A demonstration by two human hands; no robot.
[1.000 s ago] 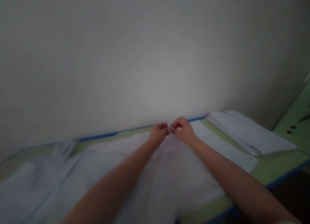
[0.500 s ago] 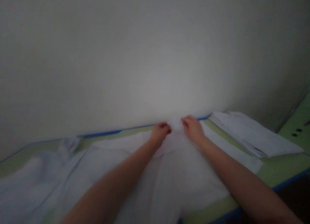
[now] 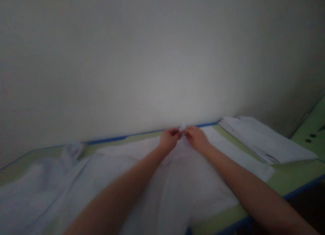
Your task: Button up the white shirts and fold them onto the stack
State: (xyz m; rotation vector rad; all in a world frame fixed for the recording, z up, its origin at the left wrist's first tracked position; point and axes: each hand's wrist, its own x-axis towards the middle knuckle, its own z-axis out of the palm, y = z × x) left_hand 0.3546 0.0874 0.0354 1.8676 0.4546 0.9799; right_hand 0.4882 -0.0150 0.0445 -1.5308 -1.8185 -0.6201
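Note:
A white garment, perhaps a shirt (image 3: 177, 180), lies spread over the green table, its upper end near the wall. My left hand (image 3: 169, 139) pinches its top edge, fingers closed on the cloth. Right beside it, my right hand (image 3: 196, 137) pinches the same edge, fingertips almost touching those of the left. A small tuft of white cloth stands up between the fingertips. Dim light and blur hide the finer shape of the garment's top.
Folded white cloths (image 3: 266, 138) lie in a pile at the right. More crumpled white cloth (image 3: 43, 180) covers the left side. The green table (image 3: 291, 175) has a blue edge and meets a plain wall (image 3: 162, 59). A green panel (image 3: 312, 130) with dark spots stands at far right.
My right hand has moved left, close to my left hand. The cloth stretched between them has bunched into a small tuft. My left hand has barely moved.

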